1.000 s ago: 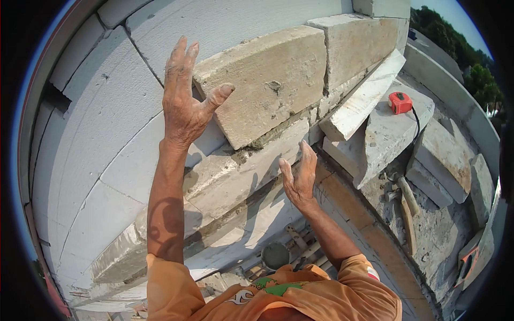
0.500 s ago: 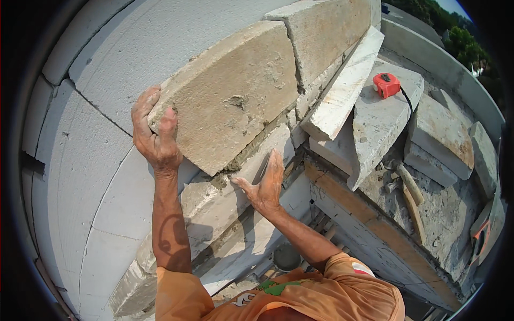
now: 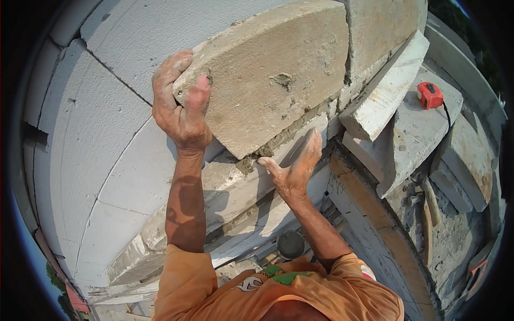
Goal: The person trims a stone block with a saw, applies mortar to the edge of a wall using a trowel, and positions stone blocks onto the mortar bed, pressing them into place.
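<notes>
A beige stone slab [image 3: 273,80] with a pitted face leans on edge against the pale block wall [image 3: 144,40]. My left hand [image 3: 181,107] wraps round its left end, thumb on the front face and fingers over the edge. Wet mortar [image 3: 270,151] fills the joint under the slab and bulges out at its lower left corner. My right hand [image 3: 296,168] is spread just below that joint, holding nothing. Its thumb tip is at the mortar, and the fingers point up along the lower stone course [image 3: 227,179]; whether they press on it I cannot tell.
Another set slab [image 3: 383,32] adjoins on the right. A loose pale stone strip [image 3: 388,88] leans beside it. Farther right, a red tape measure [image 3: 430,95] rests on a stone piece [image 3: 417,134], near stacked stones [image 3: 468,155] and a wooden-handled tool [image 3: 430,206]. A bucket [image 3: 290,244] stands below.
The view has shifted, so the slab, both hands and the tape measure appear farther right. My left hand keeps its grip on the slab's end; my right hand stays spread by the joint.
</notes>
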The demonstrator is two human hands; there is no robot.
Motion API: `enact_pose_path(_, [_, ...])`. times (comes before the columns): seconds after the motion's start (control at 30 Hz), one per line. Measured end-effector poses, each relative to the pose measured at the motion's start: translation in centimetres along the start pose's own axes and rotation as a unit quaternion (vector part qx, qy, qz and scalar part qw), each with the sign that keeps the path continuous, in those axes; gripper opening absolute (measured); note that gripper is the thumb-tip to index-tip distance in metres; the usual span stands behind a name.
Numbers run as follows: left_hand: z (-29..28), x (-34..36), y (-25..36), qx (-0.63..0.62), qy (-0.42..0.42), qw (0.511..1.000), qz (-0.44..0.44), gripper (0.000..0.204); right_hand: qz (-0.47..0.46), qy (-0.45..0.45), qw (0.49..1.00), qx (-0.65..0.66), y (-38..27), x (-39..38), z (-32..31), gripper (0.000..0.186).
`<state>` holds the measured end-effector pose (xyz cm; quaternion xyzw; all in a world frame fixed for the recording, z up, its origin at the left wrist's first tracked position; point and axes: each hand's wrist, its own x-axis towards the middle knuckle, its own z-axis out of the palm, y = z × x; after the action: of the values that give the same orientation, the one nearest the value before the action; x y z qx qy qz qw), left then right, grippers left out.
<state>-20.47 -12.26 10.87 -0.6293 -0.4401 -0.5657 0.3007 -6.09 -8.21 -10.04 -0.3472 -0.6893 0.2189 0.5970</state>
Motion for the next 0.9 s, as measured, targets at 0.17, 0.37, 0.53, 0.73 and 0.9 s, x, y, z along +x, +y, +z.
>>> enact_pose_path(0.17, [-0.2,-0.1,0.0,0.018,-0.01,1.0,-0.005,0.038,-0.085,0.053,0.995,-0.007,-0.9,1.0,-0.3,0.106])
enact_pose_path(0.37, [-0.1,0.2,-0.6,-0.01,0.009,0.999,0.031,0.035,-0.166,0.0,0.986,0.007,-2.0,1.2,-1.6,0.053])
enact_pose_path(0.53, [0.2,0.1,-0.3,0.0,0.007,1.0,0.008,0.034,-0.184,-0.001,0.98,0.072,-2.4,2.4,-2.1,0.037])
enact_pose_path(0.73, [0.2,-0.3,0.0,0.006,0.001,0.999,-0.039,0.038,-0.167,0.052,0.979,0.102,-0.4,4.7,-3.0,0.033])
enact_pose_path(0.9, [0.1,-0.3,0.2,0.002,0.002,0.999,-0.036,0.038,0.141,0.122,0.967,0.175,2.6,8.1,-3.7,0.026])
